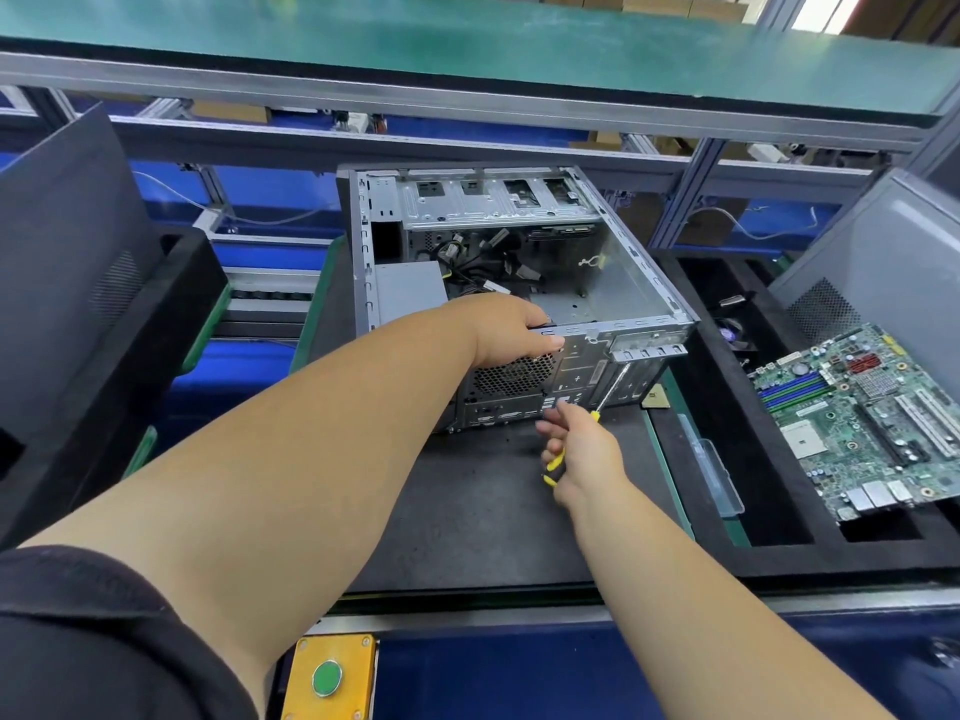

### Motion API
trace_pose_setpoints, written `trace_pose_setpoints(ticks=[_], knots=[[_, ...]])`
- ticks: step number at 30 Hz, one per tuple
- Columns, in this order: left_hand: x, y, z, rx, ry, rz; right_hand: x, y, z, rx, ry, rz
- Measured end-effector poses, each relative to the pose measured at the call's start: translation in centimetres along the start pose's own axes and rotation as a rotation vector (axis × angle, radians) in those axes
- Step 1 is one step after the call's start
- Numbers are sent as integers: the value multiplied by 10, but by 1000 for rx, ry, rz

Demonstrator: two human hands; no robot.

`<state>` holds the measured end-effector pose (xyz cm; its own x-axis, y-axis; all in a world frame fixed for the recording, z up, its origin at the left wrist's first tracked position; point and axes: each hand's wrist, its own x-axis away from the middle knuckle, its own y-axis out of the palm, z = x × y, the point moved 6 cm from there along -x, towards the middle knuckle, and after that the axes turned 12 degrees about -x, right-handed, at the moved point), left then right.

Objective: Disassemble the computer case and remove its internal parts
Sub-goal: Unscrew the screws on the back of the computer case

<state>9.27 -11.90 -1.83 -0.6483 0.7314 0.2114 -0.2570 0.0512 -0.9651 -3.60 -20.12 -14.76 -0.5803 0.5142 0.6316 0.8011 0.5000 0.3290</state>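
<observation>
My right hand [584,449] gripped the screwdriver [605,392] at the computer case [519,283] on the table [493,501], left hand [511,330] clasping its rear rim; next, I judged, seating the tip in a rear screw.

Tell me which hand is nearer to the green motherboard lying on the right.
The right hand, which holds the screwdriver at the case's rear panel. The motherboard lies further right. The left hand grips the case's rear top edge, farther away.

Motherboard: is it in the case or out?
Out. The motherboard lies in a tray right of the case.
</observation>
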Motion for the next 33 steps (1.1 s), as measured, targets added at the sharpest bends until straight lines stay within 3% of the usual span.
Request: trace_pose_setpoints(ticks=[7,17,33], knots=[[0,0,0,1,16,13,-13,23,9,-167,71,53],[0,1,0,-22,11,14,-9,28,9,-300,170,-1],[2,1,0,-48,7,6,-16,9,2,-229,31,102]])
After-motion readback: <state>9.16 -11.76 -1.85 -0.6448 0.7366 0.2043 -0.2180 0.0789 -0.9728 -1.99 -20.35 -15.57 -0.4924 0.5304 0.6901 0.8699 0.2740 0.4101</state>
